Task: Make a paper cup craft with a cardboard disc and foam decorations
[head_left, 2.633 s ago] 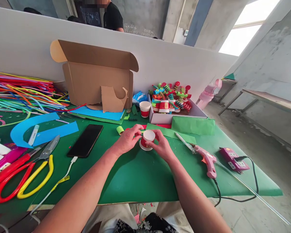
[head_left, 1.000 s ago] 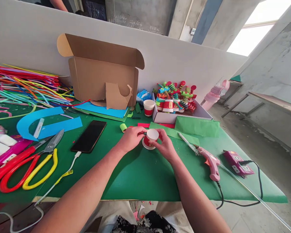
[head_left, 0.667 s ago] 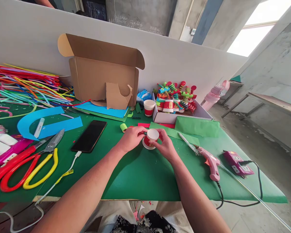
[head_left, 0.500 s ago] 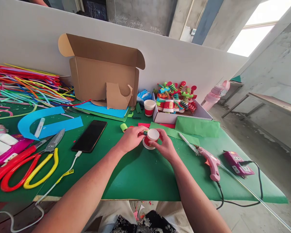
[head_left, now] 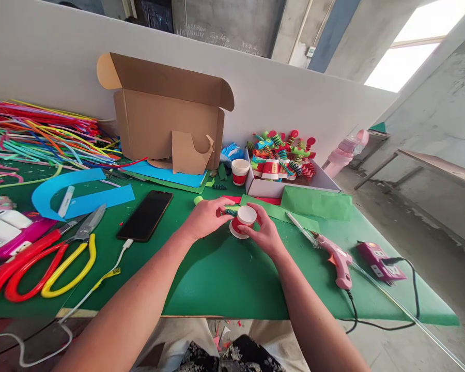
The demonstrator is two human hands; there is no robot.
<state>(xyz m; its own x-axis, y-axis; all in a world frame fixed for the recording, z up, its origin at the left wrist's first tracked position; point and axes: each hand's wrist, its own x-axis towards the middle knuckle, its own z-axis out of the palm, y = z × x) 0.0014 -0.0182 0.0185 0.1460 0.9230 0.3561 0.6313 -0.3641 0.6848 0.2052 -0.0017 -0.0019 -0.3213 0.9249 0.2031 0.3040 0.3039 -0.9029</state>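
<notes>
A person sits at a green-topped table (head_left: 225, 284), both bare hands meeting around a small red-and-white paper cup (head_left: 247, 216) turned base up, its wide rim on or just above the surface; the right hand (head_left: 265, 232) grips the cup, thumb across the near side and fingers at the far right; the left hand (head_left: 206, 217) is at the opposite side, thumb and forefinger beside a dark green coil (head_left: 230, 212) that reaches to the cup's wall, though from where I stand I cannot tell whether those fingers are pinching it.

Behind the hands, a second cup (head_left: 240, 173) stands mouth up just beside a white box (head_left: 256, 185) heaped with colourful cup-and-spring figures (head_left: 271, 165); green paper (head_left: 318, 202) lies in front of that box, and a pink glue gun (head_left: 338, 258) rests on its side near the right forearm, close to a purple power block (head_left: 380, 262).

On the person's left lie a black phone (head_left: 145, 216), plugged into a white cable, a curved blue strip (head_left: 104, 200) and red-and-yellow-handled scissors (head_left: 72, 261); an open cardboard box (head_left: 170, 113) stands behind them, next to a tangle of bright pipe cleaners (head_left: 42, 137).
</notes>
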